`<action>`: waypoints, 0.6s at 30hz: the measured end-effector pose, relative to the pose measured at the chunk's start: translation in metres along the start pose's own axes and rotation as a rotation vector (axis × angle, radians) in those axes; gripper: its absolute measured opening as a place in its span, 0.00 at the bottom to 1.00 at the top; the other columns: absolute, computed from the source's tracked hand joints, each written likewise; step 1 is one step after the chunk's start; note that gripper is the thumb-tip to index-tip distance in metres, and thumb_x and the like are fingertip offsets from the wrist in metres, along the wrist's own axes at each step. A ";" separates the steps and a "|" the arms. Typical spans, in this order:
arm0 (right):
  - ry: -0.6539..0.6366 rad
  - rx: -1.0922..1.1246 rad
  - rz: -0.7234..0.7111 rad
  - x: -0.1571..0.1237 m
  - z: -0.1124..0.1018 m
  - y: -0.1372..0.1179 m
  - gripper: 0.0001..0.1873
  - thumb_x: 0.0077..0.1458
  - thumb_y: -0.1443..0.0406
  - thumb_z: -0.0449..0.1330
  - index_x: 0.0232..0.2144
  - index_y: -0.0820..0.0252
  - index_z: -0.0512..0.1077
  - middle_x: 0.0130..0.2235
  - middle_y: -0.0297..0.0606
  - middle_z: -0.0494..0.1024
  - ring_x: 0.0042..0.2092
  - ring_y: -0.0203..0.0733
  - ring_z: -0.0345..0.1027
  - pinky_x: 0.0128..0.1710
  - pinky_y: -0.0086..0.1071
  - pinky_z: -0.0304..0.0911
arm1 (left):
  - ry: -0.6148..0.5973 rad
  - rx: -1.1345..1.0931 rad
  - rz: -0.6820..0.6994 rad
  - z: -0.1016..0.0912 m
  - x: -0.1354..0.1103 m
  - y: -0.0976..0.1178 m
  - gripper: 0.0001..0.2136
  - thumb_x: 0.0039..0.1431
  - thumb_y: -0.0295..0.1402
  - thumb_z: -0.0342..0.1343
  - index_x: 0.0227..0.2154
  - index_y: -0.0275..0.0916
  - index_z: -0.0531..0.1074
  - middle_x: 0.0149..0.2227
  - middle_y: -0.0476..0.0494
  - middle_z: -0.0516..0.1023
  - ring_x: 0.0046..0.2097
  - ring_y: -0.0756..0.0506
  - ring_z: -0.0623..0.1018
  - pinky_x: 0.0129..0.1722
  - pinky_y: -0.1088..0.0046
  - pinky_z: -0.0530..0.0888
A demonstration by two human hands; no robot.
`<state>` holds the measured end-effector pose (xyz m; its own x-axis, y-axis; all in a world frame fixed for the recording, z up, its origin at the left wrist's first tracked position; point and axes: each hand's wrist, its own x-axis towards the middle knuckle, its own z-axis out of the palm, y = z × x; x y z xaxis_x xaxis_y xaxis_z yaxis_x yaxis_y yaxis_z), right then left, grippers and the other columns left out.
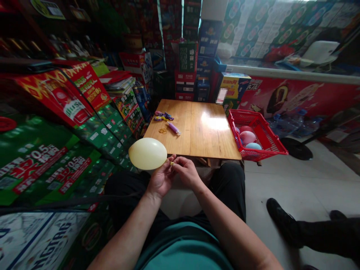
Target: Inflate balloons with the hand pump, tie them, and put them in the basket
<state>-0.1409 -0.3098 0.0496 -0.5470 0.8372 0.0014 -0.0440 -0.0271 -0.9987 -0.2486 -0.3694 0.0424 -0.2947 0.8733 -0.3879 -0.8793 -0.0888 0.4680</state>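
Observation:
A pale yellow inflated balloon [147, 153] sits just left of my hands, its neck pinched between them. My left hand [161, 177] holds the balloon near the neck, and my right hand [186, 171] grips the neck's end with its fingertips. The knot area is mostly hidden by my fingers. Beyond my hands, a wooden table [208, 131] carries a small pile of uninflated balloons [163, 116], a purple hand pump or tube [173, 128], and a small coil of rubber bands [162, 131].
A red plastic basket [257, 135] of inflated balloons stands at the table's right edge. Stacked green and red cartons [42, 157] rise along the left. A co-worker's leg and black shoe [282, 223] lie at lower right on the tiled floor, beside a round black fan base [296, 148].

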 end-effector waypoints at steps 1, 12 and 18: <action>0.000 0.039 0.029 0.001 0.001 0.001 0.09 0.51 0.60 0.63 0.25 0.59 0.71 0.28 0.35 0.77 0.30 0.39 0.69 0.33 0.30 0.65 | -0.008 0.005 0.003 0.001 0.000 -0.001 0.07 0.59 0.25 0.62 0.41 0.36 0.80 0.50 0.40 0.81 0.44 0.47 0.81 0.44 0.72 0.78; 0.049 0.091 0.054 0.002 0.010 0.002 0.15 0.52 0.56 0.67 0.24 0.60 0.70 0.25 0.35 0.76 0.28 0.37 0.69 0.30 0.29 0.65 | -0.004 0.080 0.143 -0.002 0.005 -0.008 0.07 0.54 0.27 0.67 0.37 0.35 0.82 0.48 0.40 0.82 0.48 0.46 0.80 0.43 0.76 0.77; -0.037 0.266 0.193 0.004 0.011 -0.004 0.17 0.53 0.54 0.67 0.26 0.60 0.69 0.23 0.30 0.71 0.23 0.31 0.61 0.22 0.25 0.55 | -0.031 0.102 0.103 -0.005 0.004 -0.004 0.09 0.55 0.28 0.67 0.40 0.37 0.82 0.54 0.40 0.79 0.53 0.45 0.79 0.37 0.82 0.77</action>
<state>-0.1517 -0.3123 0.0541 -0.5964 0.7824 -0.1796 -0.1510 -0.3290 -0.9322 -0.2483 -0.3680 0.0351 -0.3682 0.8767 -0.3095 -0.8020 -0.1312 0.5827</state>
